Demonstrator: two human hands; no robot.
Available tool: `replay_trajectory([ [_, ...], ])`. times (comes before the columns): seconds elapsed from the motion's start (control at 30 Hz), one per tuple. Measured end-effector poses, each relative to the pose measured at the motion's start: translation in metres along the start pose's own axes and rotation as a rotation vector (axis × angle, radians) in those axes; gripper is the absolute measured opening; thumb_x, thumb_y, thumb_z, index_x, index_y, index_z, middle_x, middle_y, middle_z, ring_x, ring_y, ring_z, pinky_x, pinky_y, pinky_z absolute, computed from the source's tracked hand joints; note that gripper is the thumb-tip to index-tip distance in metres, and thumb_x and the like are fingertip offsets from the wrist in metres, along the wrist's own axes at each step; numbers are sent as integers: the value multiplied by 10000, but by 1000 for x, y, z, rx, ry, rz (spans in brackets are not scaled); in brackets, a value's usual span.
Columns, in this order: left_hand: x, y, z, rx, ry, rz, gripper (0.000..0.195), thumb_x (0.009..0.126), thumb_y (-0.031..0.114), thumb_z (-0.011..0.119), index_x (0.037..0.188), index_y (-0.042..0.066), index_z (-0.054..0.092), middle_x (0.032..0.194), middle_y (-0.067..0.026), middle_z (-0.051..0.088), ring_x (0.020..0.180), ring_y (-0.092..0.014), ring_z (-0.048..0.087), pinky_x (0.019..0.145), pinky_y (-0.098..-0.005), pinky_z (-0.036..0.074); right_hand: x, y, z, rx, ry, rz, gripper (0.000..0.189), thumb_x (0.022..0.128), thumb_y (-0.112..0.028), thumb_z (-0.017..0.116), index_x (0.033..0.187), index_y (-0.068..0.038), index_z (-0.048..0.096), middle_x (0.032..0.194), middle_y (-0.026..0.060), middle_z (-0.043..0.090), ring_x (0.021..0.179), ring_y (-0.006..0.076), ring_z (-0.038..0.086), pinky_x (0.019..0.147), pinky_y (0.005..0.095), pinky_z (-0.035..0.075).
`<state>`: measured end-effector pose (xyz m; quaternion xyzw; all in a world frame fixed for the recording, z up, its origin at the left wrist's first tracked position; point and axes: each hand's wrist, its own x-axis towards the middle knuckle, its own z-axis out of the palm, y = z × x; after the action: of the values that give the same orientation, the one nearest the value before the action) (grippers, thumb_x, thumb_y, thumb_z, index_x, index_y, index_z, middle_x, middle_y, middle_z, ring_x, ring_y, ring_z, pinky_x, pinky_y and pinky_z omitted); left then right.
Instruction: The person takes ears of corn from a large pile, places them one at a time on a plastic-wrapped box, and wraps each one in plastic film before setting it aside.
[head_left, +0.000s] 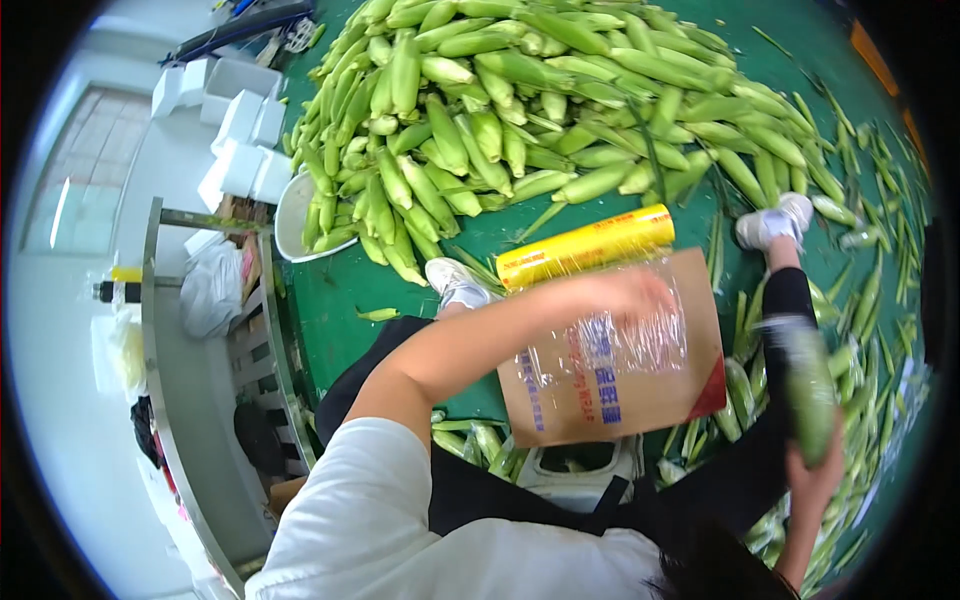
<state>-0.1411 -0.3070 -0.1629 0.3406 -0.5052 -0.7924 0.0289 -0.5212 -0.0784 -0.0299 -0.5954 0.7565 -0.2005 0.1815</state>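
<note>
A wrapped ear of corn in green husk (811, 394) is blurred beside my right knee. My right hand (819, 465) grips its lower end. My left hand (646, 294), also blurred, is over a cardboard box panel (637, 416) that bears printed writing. Clear cling film (664, 337) lies wrinkled on the cardboard under that hand; whether my fingers hold the film cannot be told. Along the far edge of the cardboard rests a yellow-cored roll of cling film (585, 247). Part of a white plastic stool (547, 476) shows below the cardboard, between my legs.
A large heap of unhusked corn (510, 112) covers the green floor (337, 345) ahead. Film-wrapped ears (739, 390) and loose husk leaves lie at the right. Left stand a white tub (294, 217), a metal-framed rack (154, 337) and white foam boxes (240, 120).
</note>
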Motion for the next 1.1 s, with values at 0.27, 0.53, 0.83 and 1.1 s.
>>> replay_trajectory([
  [0.27, -51, -60, -365, -98, 1799, -57, 734, 802, 405, 725, 1306, 2, 375, 1118, -209, 528, 877, -325, 551, 752, -448, 485, 15, 72, -16, -492, 436, 174, 472, 905, -156, 612, 1340, -29, 479, 1311, 178, 536, 1191, 292, 518, 1034, 374, 373],
  [0.53, -41, -51, -211, -896, 1294, 409, 316, 939, 424, 566, 972, 117, 501, 692, -13, 502, 509, -117, 494, 389, -233, 397, 118, -146, 200, 816, -297, 119, 376, 882, -115, 644, 1238, -13, 578, 1031, 71, 636, 976, 148, 606, 850, 283, 489],
  [0.83, -126, -62, 95, 74, 1071, 336, 362, 963, 186, 428, 1257, 5, 536, 1172, -138, 569, 1018, -253, 574, 880, -334, 467, 134, -228, 267, 1383, -561, 587, 634, 809, -459, 699, 1242, -46, 490, 1037, 121, 603, 970, 235, 582, 883, 412, 474],
  [1.1, -194, -84, 5, -705, 1031, 196, 681, 902, 507, 555, 1339, 7, 404, 1177, -139, 580, 1098, -259, 571, 910, -413, 465, 77, -205, 250, 1777, -429, 776, 431, 864, -417, 655, 1131, -106, 521, 967, 64, 575, 918, 227, 572, 843, 431, 483],
])
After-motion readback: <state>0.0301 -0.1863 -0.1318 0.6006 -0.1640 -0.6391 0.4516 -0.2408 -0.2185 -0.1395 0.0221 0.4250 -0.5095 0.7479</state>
